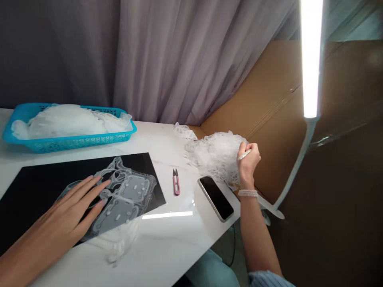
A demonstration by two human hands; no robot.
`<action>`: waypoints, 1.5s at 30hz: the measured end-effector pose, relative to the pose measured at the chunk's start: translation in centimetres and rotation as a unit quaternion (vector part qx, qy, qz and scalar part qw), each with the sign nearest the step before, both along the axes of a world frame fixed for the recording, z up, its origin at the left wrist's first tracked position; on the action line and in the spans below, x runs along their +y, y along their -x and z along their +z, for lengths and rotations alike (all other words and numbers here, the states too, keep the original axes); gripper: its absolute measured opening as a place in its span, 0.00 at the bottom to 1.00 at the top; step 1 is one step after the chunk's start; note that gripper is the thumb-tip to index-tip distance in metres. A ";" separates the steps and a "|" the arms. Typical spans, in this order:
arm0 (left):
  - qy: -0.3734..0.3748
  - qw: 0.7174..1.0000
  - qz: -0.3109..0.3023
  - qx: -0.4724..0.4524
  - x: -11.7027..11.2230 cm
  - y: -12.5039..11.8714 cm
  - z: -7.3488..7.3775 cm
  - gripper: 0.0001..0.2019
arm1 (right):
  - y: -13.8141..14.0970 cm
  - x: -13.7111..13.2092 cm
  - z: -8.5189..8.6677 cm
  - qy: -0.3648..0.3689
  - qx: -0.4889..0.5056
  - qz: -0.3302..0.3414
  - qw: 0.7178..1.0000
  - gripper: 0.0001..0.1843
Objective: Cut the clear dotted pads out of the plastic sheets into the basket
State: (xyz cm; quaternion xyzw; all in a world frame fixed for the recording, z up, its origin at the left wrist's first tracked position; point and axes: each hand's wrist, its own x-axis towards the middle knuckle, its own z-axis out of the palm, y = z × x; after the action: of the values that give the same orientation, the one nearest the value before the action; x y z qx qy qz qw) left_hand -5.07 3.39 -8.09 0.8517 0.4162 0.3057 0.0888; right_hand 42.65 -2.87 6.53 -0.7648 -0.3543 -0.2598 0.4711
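On the white table point(179, 247): one black mat point(30, 191), one clear patterned film point(125, 199), one pair of pink snips point(176, 185), one phone point(217, 199), one blue basket point(83, 140) and two white heaps, one large point(218, 155), one small point(184, 131). Film on the right half of the mat, spilling past its front edge onto the table. Snips just beyond the mat's right edge; phone near the table's right front edge; heaps toward the back right corner. Basket along the back edge, at left, with one white bundle point(66, 121) inside.

Left hand point(72, 211) laid flat on the film, fingers extended and slightly spread. Right hand point(249, 159) curled beside the large heap, pinching one small white item point(245, 154) between thumb and forefinger; impossible to tell whether touching the heap.
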 end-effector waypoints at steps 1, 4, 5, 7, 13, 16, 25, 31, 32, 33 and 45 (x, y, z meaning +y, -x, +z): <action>-0.014 0.999 -0.011 0.037 0.4 0.0 -0.1 0.21 | 1.0 -0.4 -0.9 0.004 0.006 0.016 1.000 0.15; -0.061 0.989 0.018 0.134 1.2 0.1 0.5 0.21 | 4.7 -0.8 -2.8 -0.010 0.060 0.101 0.993 0.19; -0.071 0.984 0.037 0.162 1.3 0.2 1.0 0.19 | 6.0 -0.7 -3.2 -0.019 0.086 0.139 0.986 0.20; -0.074 0.973 0.049 0.215 1.2 0.6 2.2 0.16 | 8.8 -0.4 -3.6 -0.031 0.133 0.214 0.967 0.22; -0.058 0.954 0.152 0.252 0.4 3.2 4.7 0.16 | 18.3 -0.2 -4.9 0.123 0.180 0.427 0.877 0.24; -0.083 0.953 0.205 0.209 -0.5 3.9 5.6 0.18 | 21.9 0.0 -6.2 0.215 0.197 0.512 0.808 0.19; -0.023 0.990 -0.076 0.117 -5.1 -1.6 4.1 0.19 | 24.3 0.7 -8.7 0.322 0.193 0.600 0.707 0.18; -0.048 0.979 -0.059 0.188 -5.8 -1.9 2.4 0.23 | 24.5 0.5 -9.2 0.314 0.078 0.606 0.727 0.13; -0.056 0.975 -0.056 0.210 -5.8 -1.8 2.5 0.23 | 24.6 0.6 -9.2 0.310 0.056 0.609 0.728 0.12; -0.061 0.970 -0.053 0.227 -5.9 -1.8 2.6 0.24 | 24.7 0.7 -9.3 0.306 0.035 0.612 0.728 0.12; -0.042 0.969 -0.046 0.239 -5.9 -2.1 2.8 0.24 | 24.2 -0.3 -8.5 0.312 -0.121 0.626 0.704 0.10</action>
State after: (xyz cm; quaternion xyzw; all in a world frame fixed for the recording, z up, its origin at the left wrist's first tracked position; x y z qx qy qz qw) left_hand -3.01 -2.56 -5.33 0.9213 0.3724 0.1061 -0.0355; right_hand 18.44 -3.17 -1.95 -0.4323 -0.8663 0.1303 0.2135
